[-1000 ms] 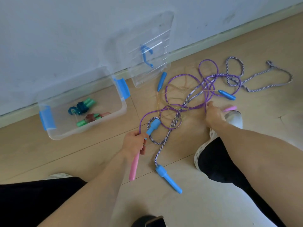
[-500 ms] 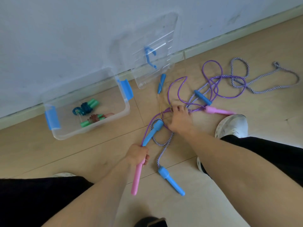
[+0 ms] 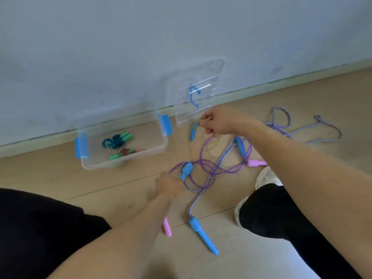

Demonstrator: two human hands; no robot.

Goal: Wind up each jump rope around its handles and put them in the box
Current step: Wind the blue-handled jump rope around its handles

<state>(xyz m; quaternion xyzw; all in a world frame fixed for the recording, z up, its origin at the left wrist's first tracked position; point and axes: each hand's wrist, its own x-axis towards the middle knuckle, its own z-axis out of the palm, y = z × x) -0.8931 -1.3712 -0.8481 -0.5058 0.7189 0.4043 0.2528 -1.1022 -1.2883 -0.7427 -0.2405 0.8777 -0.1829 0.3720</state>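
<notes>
Floor scene with tangled jump ropes. My left hand (image 3: 168,186) grips the pink plastic handle (image 3: 167,228) of the thin purple rope (image 3: 203,166), low and near me, so that this end stays anchored while the tangle is worked. My right hand (image 3: 216,121) is raised at the far side, fingers pinched on a thin yellowish cord (image 3: 211,141) — it is blurred, so I judge rather than see that it is lifting that cord clear of the purple loops. The second pink handle (image 3: 256,163) lies to the right, by my white shoe (image 3: 265,178). The striped purple-and-white braided rope (image 3: 201,192) with blue handles crosses the heap, unwound. The clear plastic box with blue latches (image 3: 164,146) stands open at the far left against the wall — inside it lie two wound ropes with green handles (image 3: 120,144). Its clear lid (image 3: 198,93) leans on the wall just right of it.
</notes>
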